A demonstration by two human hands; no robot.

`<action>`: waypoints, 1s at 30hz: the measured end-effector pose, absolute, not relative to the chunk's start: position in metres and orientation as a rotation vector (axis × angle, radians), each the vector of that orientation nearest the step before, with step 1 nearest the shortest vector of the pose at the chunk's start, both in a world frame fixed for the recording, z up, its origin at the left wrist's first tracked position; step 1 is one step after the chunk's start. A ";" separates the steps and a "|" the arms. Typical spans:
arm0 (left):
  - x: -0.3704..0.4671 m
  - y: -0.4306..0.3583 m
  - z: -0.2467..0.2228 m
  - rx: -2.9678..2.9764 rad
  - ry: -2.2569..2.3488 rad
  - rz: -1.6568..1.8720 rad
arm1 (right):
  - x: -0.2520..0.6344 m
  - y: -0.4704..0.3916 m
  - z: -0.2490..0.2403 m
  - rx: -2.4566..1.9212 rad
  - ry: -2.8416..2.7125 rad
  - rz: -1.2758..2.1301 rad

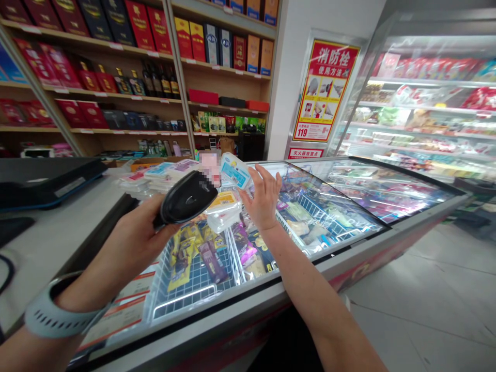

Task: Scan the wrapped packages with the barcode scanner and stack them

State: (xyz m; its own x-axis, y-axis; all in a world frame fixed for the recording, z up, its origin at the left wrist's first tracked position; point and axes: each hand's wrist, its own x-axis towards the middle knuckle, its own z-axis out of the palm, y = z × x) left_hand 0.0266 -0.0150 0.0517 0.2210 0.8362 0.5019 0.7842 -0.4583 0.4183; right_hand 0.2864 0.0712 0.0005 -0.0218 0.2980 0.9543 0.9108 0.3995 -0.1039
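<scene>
My left hand (135, 245) is wrapped round a black handheld barcode scanner (189, 199), whose head points toward a pile of flat packs. My right hand (261, 199) is raised over the freezer glass with its fingers apart. Right beside its fingertips and thumb, a clear pack with a blue label (235, 171) is tilted up; whether they touch it I cannot tell. Below, a clear pack with a yellow-orange label (223, 200) lies on the glass, partly behind the scanner. Further packs with pink, blue and purple labels (165, 170) are stacked to the left.
Under the glass of the chest freezer (248, 297), wire baskets (232, 253) hold wrapped frozen goods. A counter with a black device (50, 178) stands at left. Shelves of boxes and bottles (127, 93) line the back; a lit display fridge (430, 113) stands at right.
</scene>
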 end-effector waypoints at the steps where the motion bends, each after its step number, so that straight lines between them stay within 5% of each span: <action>1: 0.027 -0.014 0.051 2.403 1.570 1.063 | 0.286 0.071 0.000 -1.112 -1.563 -0.698; 20: 0.033 -0.015 0.051 2.463 1.465 1.023 | 0.297 0.081 -0.002 -1.135 -1.489 -0.595; 30: 0.025 -0.015 0.049 2.365 1.561 1.043 | 0.361 0.128 -0.041 -1.745 -1.159 -0.192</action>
State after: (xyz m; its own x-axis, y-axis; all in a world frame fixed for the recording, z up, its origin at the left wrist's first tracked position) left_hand 0.0252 -0.0147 0.0491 0.2295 0.8487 0.4766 0.7650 -0.4600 0.4508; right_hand 0.3613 0.1282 -0.0408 0.5296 0.6109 0.5885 0.7678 -0.0504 -0.6386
